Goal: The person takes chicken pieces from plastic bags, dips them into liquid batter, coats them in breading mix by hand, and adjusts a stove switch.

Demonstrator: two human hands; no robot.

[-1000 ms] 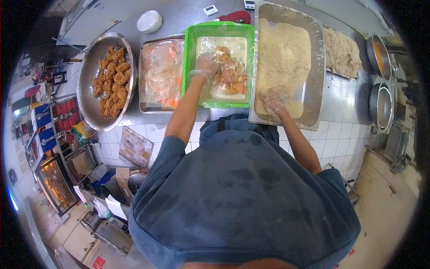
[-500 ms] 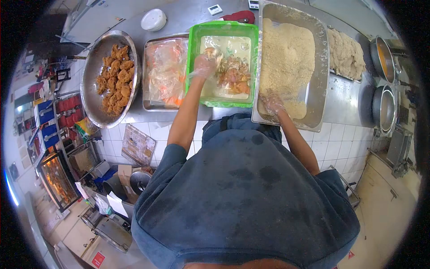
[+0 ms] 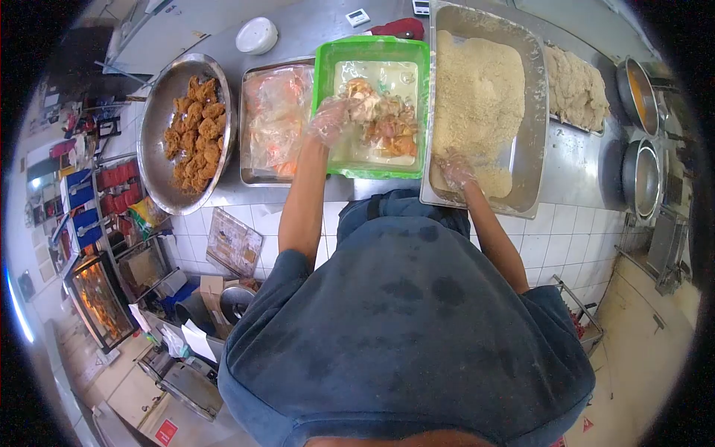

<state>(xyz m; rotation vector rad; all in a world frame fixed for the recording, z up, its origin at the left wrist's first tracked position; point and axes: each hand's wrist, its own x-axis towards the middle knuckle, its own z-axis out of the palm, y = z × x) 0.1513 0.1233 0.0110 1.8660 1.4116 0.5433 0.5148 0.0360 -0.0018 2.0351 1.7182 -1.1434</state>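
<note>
My left hand (image 3: pixel 329 121), in a clear plastic glove, is over the left rim of a green tub (image 3: pixel 322 71). Its fingers point toward raw chicken pieces (image 3: pixel 389 134) in milky liquid; blur hides whether they grip anything. My gloved right hand (image 3: pixel 457 170) rests at the near left corner of a deep metal pan (image 3: pixel 530 149). Its fingers are stretched out and dusted, touching the pale breading flour (image 3: pixel 480 89), and no piece shows in them.
Left of the tub lies a metal tray of plastic-covered, orange-tinted food (image 3: pixel 275 112), then a steel bowl (image 3: pixel 154 141) of fried chicken (image 3: pixel 197 127). A white lidded container (image 3: pixel 256 35) is behind. On the right are a tray of coated pieces (image 3: pixel 577 89) and metal bowls (image 3: pixel 642 182).
My left hand has drawn back left and slightly toward me, from over the liquid to the tub's rim. The chicken it covered now shows. My right hand stays nearly in place.
</note>
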